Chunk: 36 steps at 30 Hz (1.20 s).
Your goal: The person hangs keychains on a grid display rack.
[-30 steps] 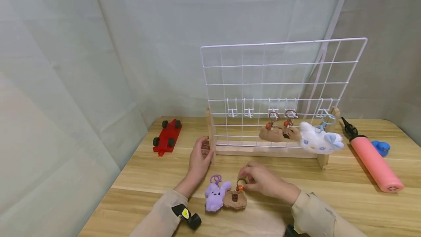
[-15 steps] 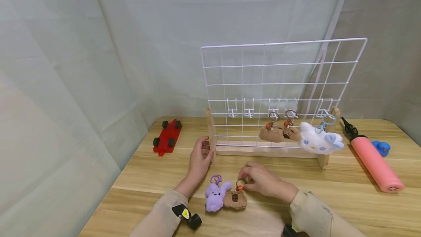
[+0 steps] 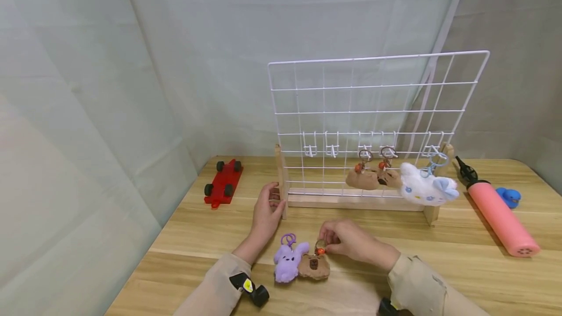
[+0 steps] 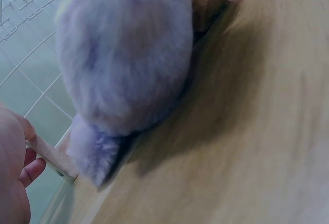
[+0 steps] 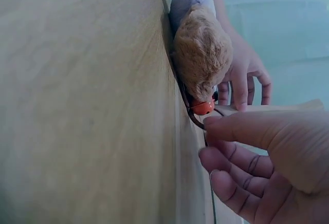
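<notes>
My left hand (image 3: pixel 266 211) grips the left wooden post (image 3: pixel 282 179) of a white wire grid rack (image 3: pixel 350 111). With thumb and fingers, my right hand (image 3: pixel 351 243) pinches the metal ring of a brown plush keychain (image 3: pixel 313 266), which lies on the table with an orange bead at its top. Beside it, a purple plush keychain (image 3: pixel 286 263) lies with its purple ring toward the rack; it fills much of the left wrist view. In the right wrist view, the thumb (image 5: pixel 241 129) meets the ring just past the bead (image 5: pixel 203 107).
Several white hooks (image 3: pixel 332 150) sit on the grid. Two brown plush keychains (image 3: pixel 363 178) and a white plush keychain (image 3: pixel 426 185) hang at its right. A red toy car (image 3: pixel 224 182) lies at left; a pink hand pump (image 3: pixel 500 218) and blue rubber duck (image 3: pixel 509 197) at right.
The ring of the brown plush keychain has tipped slightly between the right hand's fingers, and that hand has shifted a little. The left hand stays on the post.
</notes>
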Available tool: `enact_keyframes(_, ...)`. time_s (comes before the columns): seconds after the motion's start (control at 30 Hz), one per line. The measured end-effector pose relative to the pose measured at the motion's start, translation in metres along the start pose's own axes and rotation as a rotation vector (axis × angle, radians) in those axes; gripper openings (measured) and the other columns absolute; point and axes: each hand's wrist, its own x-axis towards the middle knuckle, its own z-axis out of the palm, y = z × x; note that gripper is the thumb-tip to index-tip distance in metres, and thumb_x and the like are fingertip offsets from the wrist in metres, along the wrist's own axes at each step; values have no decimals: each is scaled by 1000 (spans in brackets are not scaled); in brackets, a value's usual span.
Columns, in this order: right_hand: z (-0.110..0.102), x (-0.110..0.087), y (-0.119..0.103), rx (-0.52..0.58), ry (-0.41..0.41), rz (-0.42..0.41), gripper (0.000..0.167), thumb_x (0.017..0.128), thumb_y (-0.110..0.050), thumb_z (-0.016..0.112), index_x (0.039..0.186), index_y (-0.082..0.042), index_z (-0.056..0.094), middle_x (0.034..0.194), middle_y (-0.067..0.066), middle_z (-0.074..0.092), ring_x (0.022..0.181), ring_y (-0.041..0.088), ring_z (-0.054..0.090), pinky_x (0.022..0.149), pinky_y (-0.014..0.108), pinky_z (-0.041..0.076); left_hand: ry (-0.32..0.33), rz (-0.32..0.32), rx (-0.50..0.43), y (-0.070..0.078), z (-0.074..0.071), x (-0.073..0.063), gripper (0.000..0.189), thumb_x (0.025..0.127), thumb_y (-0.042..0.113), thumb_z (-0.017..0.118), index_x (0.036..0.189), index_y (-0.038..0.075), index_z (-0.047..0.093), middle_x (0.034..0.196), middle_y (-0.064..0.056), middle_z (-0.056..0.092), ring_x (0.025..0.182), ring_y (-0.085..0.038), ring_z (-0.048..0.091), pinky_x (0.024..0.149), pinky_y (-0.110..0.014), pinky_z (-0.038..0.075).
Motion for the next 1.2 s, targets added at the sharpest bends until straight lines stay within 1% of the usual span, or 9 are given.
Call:
enact_keyframes(0.33,-6,-3,-10,9,-1,3,10,81,-7,71,87,-12,65,76,-7,66,69,-3,55,65,16,51,8,9,-9,0,0,0,46,84,-8,63,126,-4,47,109,-24,60,94,-32,62,77,-41,57)
enact_keyframes(0.43,-10,-6,-14,16,5,8,9,82,-8,71,87,-13,65,78,-7,66,70,-3,55,65,17,51,5,8,-8,-1,0,0,45,84,-8,63,126,-3,47,109,-23,60,94,-32,62,78,-41,57)
enact_keyframes(0.6,-18,-8,-19,22,22,0,8,83,-7,69,88,-12,66,79,-6,67,70,-2,57,65,17,52,7,5,-8,-2,0,0,45,84,-8,63,126,-3,47,109,-23,61,94,-31,62,77,-37,57)
enact_keyframes(0.7,-23,-10,-22,29,35,-10,7,84,-6,68,87,-11,66,78,-5,68,70,-2,57,65,17,52,10,3,-6,-2,0,0,46,84,-8,64,126,-3,47,109,-23,61,94,-31,62,77,-35,57)
enact_keyframes(0.83,-30,-12,-26,27,46,-32,5,85,-6,67,87,-11,66,78,-4,68,70,-1,58,65,17,53,12,-1,-10,-2,0,-1,46,84,-8,64,126,-3,47,109,-23,61,94,-31,62,77,-38,58)
enact_keyframes(0.97,-37,-14,-31,6,57,-63,6,84,-5,67,87,-10,66,79,-3,69,70,-2,58,65,17,53,10,-7,-3,-1,0,-1,45,84,-8,64,126,-3,48,110,-22,60,95,-31,62,78,-40,57)
enact_keyframes(1.2,-53,-16,-37,-33,88,-103,7,84,-3,68,87,-9,67,79,-4,69,69,-3,59,61,16,52,10,-1,6,0,0,0,45,84,-8,64,126,-3,48,110,-21,60,95,-30,62,77,-38,58)
